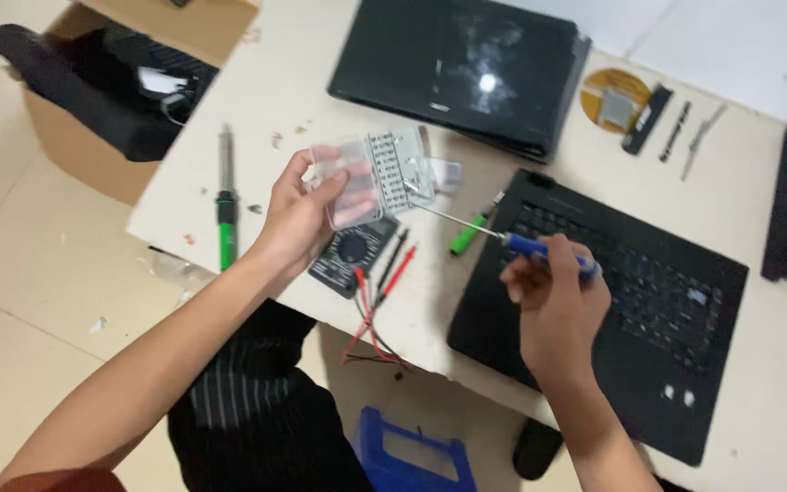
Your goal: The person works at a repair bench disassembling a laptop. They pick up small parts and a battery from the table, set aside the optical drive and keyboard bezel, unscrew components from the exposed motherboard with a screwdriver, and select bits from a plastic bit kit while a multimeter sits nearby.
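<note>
While the left hand grips a clear plastic bit case with its lid swung open, raised over the table near its front edge, the right hand is closed around a blue-handled screwdriver. Its long axis runs up-left, tip touching the case, handle over the open laptop. Bare tabletop lies between the soldering iron and the multimeter, beneath the case

The screwdriver handle is blue, the bit case clear, the soldering iron green, both laptops black.
</note>
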